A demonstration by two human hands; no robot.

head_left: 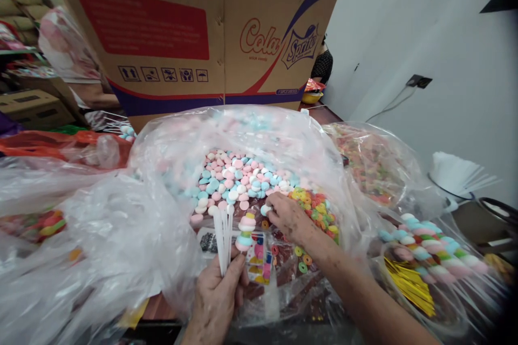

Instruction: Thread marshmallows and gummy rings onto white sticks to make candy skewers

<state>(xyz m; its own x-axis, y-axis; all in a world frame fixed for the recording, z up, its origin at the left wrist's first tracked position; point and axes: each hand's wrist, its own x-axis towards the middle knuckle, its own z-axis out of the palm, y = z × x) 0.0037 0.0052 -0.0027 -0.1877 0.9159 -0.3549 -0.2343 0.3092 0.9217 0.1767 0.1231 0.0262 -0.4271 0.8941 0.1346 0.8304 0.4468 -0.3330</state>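
My left hand (218, 291) is closed around a bunch of white sticks (224, 237). In the same grip stands a candy skewer (245, 232), threaded with pink, green, blue and yellow pieces; its stick is hidden by my fingers. Up and to the right, my right hand (287, 218) pinches a pale blue and white marshmallow (265, 209) at its fingertips. Beyond it spreads a heap of pink, blue and white marshmallows (234, 178) in a large clear plastic bag (259, 124). Yellow, green and red gummy rings (319, 210) lie beside my right wrist.
A tall cardboard box (162, 21) stands behind the bag. Finished candy skewers (433, 248) and a tub with gold twist ties (408, 285) sit at the right. Another clear bag (368, 161) holds more candy. Crumpled plastic (101, 242) covers the left. A person's arm (95, 96) shows behind.
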